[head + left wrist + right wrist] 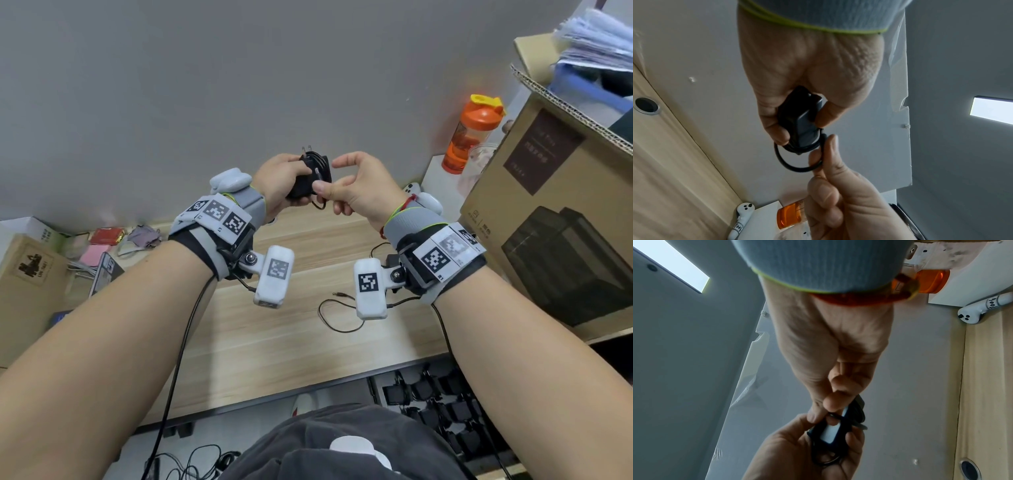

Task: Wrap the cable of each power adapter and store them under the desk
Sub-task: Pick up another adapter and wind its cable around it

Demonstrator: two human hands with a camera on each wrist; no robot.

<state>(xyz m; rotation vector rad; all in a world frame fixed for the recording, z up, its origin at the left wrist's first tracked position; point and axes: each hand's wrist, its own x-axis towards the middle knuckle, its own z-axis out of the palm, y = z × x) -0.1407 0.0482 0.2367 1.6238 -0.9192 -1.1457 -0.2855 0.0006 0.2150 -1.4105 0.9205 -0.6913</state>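
A black power adapter [310, 178] with two metal prongs pointing up is held in the air above the wooden desk [274, 325]. My left hand [279, 185] grips its body [797, 116], with the cable wound round it. My right hand [346, 188] pinches the last loop of black cable [795, 165] between thumb and forefinger close beside the adapter [830, 433]. A second adapter with its loose cable [337, 315] lies on the desk under my right wrist. Several wrapped black adapters [442, 407] sit in a tray under the desk.
An orange bottle [471, 133] and a white controller [409, 187] stand at the back right, beside a big cardboard box [555, 205]. Small boxes and packets [102, 240] crowd the desk's left end. Loose cables [191, 462] lie on the floor.
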